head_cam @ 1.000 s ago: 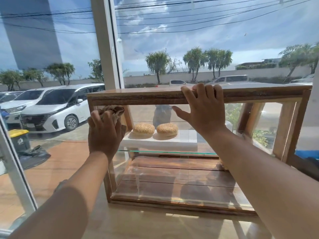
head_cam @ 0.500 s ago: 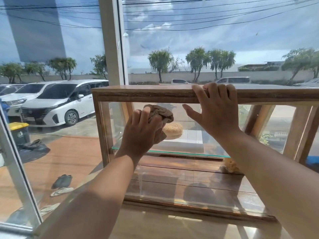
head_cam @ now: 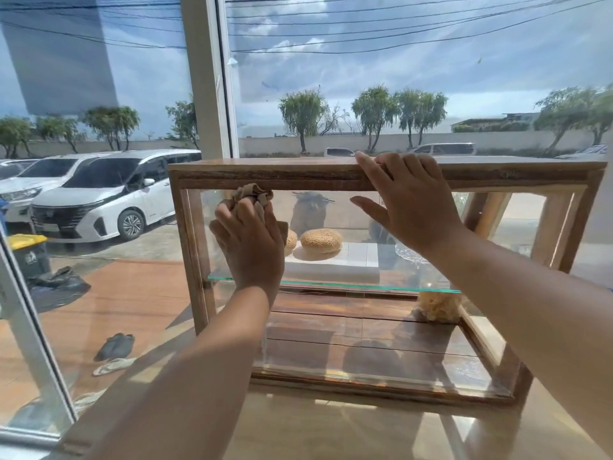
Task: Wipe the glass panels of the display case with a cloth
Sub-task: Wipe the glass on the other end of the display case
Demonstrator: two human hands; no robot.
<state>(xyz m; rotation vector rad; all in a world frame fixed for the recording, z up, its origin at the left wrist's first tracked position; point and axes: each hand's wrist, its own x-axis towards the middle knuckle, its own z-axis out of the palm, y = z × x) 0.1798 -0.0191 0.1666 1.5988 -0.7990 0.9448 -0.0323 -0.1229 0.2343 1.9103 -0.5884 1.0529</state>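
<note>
A wooden display case (head_cam: pixel 265 175) with glass panels stands on a pale counter (head_cam: pixel 331 433) by a window. My left hand (head_cam: pixel 252 250) holds a bunched brown cloth (head_cam: pixel 251 195) and presses it against the upper left of the front glass panel (head_cam: pixel 365 330), just under the top rail. My right hand (head_cam: pixel 408 200) lies flat on the case's top front edge, fingers straight over the rail and thumb spread across the glass.
Inside, sesame buns (head_cam: pixel 321 240) sit on a white block (head_cam: pixel 331 267) on a glass shelf (head_cam: pixel 365 286). A cut-glass dish (head_cam: pixel 411 254) and a yellow spongy lump (head_cam: pixel 438 305) are at the right. A white window post (head_cam: pixel 205 78) rises behind the case's left end.
My left hand has carried the cloth from the case's left post rightward across the upper glass, then up to the top rail. My right hand has stayed on the top edge.
</note>
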